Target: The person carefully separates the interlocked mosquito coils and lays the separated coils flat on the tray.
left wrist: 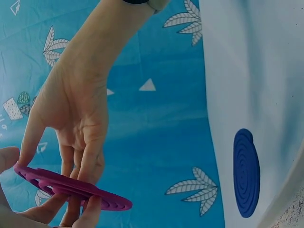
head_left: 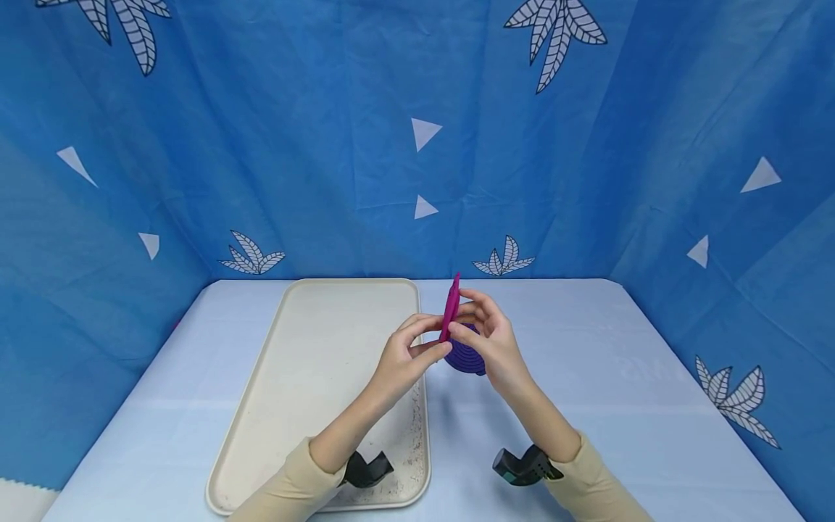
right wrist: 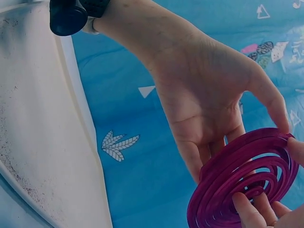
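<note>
Between both hands stands a magenta round coaster [head_left: 450,310] with spiral rings, edge-on in the head view. My left hand [head_left: 403,357] pinches its near left side between thumb and fingers. From the other side my right hand [head_left: 496,346] holds it, thumb at the lower edge and fingers higher up. In the right wrist view, open gaps show between the rings of the coaster [right wrist: 223,175], and fingertips touch its middle. A dark blue ringed coaster [head_left: 464,360] lies flat on the table below, partly hidden by the right hand.
A cream tray [head_left: 326,348] with dark specks along its near right side lies on the white table [head_left: 587,377], left of the blue coaster. Blue cloth [head_left: 352,145] with leaf and triangle prints hangs behind and at both sides. Each wrist wears a black camera.
</note>
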Available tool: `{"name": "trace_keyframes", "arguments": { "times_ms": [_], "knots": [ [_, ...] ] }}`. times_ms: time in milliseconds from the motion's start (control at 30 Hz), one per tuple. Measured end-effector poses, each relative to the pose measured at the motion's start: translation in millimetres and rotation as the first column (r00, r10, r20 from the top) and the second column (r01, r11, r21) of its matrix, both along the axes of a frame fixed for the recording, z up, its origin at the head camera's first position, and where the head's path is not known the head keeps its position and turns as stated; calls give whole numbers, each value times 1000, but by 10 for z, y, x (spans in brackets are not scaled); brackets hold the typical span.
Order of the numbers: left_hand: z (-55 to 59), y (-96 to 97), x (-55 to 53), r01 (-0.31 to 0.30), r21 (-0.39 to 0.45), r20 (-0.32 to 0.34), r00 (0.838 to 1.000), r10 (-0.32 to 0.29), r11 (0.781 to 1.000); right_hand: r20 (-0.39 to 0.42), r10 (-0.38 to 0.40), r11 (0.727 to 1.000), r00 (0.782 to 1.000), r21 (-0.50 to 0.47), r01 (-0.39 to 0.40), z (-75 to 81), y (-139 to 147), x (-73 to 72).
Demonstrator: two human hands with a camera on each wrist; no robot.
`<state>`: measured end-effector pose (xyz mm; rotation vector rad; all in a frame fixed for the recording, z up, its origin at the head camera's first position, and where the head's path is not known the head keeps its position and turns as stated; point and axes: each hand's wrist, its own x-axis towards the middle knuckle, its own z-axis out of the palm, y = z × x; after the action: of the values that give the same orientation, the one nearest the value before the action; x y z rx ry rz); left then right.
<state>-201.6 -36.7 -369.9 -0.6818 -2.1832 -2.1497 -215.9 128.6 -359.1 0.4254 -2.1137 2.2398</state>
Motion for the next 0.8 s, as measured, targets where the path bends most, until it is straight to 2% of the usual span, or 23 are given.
{"name": "trace_keyframes", "arguments": {
  "times_ms": [200,400,533,633,800],
  "knots": [
    [5,-4,4,-45,-15,25,999,46,999,-17,-1,1000,1000,21,1,-13,-8,10],
    [17,-35,-17,-103,-86,-10,995,102,991,-1,-2,999,1000,41,2,-25,-13,21],
    [24,-42,-19,-113,-100,3,993,114,989,3,-2,998,1000,62,2,-31,-15,31],
    [25,-43,-18,-123,-93,24,992,126,988,2,12,999,1000,43,-12,-21,-16,35],
    [20,-48,-20,-161,-110,6,987,163,981,22,37,999,999,-27,-36,6,-20,42]
  ]
}}
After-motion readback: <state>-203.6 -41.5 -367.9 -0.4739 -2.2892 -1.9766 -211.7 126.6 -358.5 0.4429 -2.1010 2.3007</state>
